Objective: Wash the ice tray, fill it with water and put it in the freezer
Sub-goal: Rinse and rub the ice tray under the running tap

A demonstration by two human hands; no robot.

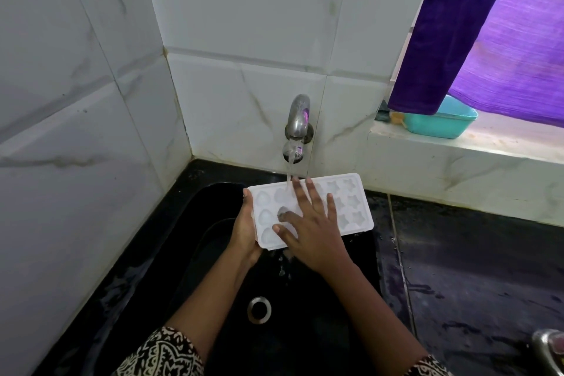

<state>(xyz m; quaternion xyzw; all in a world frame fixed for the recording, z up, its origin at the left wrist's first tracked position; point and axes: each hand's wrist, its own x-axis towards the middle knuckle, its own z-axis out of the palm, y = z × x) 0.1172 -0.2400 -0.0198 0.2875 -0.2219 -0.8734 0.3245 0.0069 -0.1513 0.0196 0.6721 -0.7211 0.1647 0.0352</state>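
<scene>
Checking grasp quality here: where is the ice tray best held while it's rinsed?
By its short left rim, from the left, as the left hand does. The ice tray is long and flat; an end grip leaves the moulds open to the tap and the right hand.

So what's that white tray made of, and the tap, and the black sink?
The ice tray looks like plastic: white, slightly see-through, with moulded heart and star cups. The tap looks like metal, because it is grey and shiny with reflections. The sink is glossy black; it could be stone or a moulded composite, which the look leaves open.
</scene>
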